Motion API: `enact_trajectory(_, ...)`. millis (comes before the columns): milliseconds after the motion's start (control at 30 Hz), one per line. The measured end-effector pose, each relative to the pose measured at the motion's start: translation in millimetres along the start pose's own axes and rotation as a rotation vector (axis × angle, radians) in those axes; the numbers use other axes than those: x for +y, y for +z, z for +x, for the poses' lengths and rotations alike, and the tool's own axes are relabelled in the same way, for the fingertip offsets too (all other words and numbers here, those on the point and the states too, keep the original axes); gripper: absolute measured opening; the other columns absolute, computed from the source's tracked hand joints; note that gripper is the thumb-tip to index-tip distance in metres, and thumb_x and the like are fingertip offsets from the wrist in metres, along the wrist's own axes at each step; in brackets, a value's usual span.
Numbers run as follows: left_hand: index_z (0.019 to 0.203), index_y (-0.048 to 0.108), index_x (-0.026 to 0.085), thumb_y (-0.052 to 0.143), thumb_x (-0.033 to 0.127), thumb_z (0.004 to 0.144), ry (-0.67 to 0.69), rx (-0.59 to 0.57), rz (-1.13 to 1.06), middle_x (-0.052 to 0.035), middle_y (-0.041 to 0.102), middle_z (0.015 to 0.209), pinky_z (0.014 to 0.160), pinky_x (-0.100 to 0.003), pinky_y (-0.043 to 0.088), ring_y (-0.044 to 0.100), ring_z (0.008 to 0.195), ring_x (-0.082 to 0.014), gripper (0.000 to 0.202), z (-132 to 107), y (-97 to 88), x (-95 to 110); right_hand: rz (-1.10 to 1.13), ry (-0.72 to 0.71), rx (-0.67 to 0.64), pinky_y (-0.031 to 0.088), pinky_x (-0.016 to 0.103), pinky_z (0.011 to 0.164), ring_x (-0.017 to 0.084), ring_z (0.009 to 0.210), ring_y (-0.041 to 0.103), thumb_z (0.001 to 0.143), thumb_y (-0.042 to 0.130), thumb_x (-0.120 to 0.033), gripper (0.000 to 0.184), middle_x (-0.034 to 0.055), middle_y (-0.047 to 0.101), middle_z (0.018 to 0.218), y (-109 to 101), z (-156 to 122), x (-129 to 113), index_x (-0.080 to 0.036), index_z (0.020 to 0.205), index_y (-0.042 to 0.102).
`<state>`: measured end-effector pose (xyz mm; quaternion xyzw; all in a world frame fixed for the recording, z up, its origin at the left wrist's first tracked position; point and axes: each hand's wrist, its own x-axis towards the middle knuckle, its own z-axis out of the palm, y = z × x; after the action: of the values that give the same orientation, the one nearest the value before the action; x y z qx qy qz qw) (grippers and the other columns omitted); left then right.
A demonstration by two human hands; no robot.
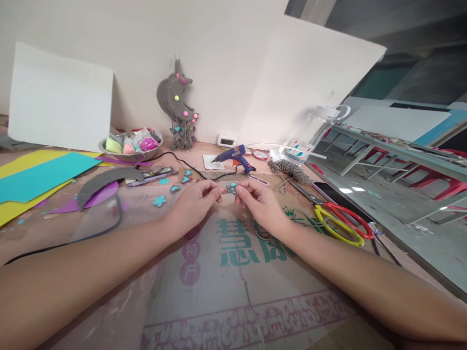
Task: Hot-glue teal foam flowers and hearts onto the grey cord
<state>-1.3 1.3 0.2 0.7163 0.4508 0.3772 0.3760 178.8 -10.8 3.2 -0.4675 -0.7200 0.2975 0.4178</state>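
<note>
My right hand point(260, 200) pinches a small teal flower cutout with grey on it point(231, 187) between thumb and fingertips. Just left of the flower, my left hand point(202, 200) has its thumb and fingers pressed together; what they hold, if anything, is too small to make out. A thin grey string point(245, 282) runs down the plastic-covered board below my hands. Beside my left hand lie a teal flower point(159, 201) and a teal heart with a grey edge point(175, 188). More small teal cutouts lie behind it.
A blue glue gun point(233, 158) rests behind my hands. Scissors point(339, 221), a phone point(341, 199) and grey yarn point(290, 170) lie right. Left are a grey crescent point(105, 181), foam sheets point(47, 177) and a metal bowl point(129, 154). A decorated moon point(177, 97) hangs behind.
</note>
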Motion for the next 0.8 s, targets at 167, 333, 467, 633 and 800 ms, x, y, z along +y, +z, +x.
enact_trajectory(167,0.075,0.059,0.017,0.05,0.051,0.08,-0.053,0.072,-0.067,0.0022,0.057,0.066,0.05,-0.022,0.033,0.045,0.054,-0.0099,0.035,2.0,0.3,-6.1,0.001,0.006,0.004,0.038,0.024,0.053,0.01,0.054,0.044,0.087,0.047,-0.041,0.026,-0.0012,0.053,0.063,0.1,0.1,1.1,-0.018,0.075,0.052)
enact_trajectory(333,0.072,0.056,0.017,0.04,0.05,0.086,-0.05,0.127,-0.131,-0.0015,0.061,0.073,0.052,-0.022,0.036,0.052,0.061,-0.0122,0.039,3.2,1.6,-6.9,0.006,0.015,0.032,0.038,0.023,0.053,0.01,0.054,0.044,0.088,0.046,-0.04,0.026,-0.0015,0.052,0.064,-0.5,0.8,2.2,-0.018,0.074,0.051)
enact_trajectory(467,0.084,0.06,0.018,0.045,0.044,0.085,-0.031,0.092,-0.104,-0.0018,0.064,0.08,0.059,-0.023,0.039,0.055,0.07,-0.0137,0.03,4.3,1.3,-9.5,0.022,0.014,0.027,0.037,0.023,0.053,0.009,0.054,0.044,0.089,0.046,-0.038,0.024,-0.0019,0.051,0.064,-1.1,0.9,2.2,-0.019,0.074,0.051)
enact_trajectory(633,0.099,0.062,0.019,0.046,0.042,0.085,0.013,0.016,-0.11,-0.0007,0.066,0.081,0.068,-0.024,0.042,0.058,0.077,-0.0148,0.033,2.9,0.7,-5.4,0.017,0.006,0.007,0.038,0.023,0.054,0.009,0.055,0.044,0.088,0.046,-0.037,0.025,-0.0015,0.051,0.063,-0.7,0.8,1.2,-0.018,0.074,0.052)
enact_trajectory(800,0.086,0.065,0.018,0.052,0.034,0.08,0.018,-0.014,-0.082,0.0002,0.067,0.08,0.065,-0.023,0.042,0.058,0.073,-0.0142,0.021,-0.2,1.7,1.8,0.027,0.013,-0.012,0.036,0.023,0.051,0.009,0.052,0.043,0.087,0.047,-0.039,0.025,-0.0019,0.052,0.062,0.3,1.1,1.0,-0.019,0.075,0.052)
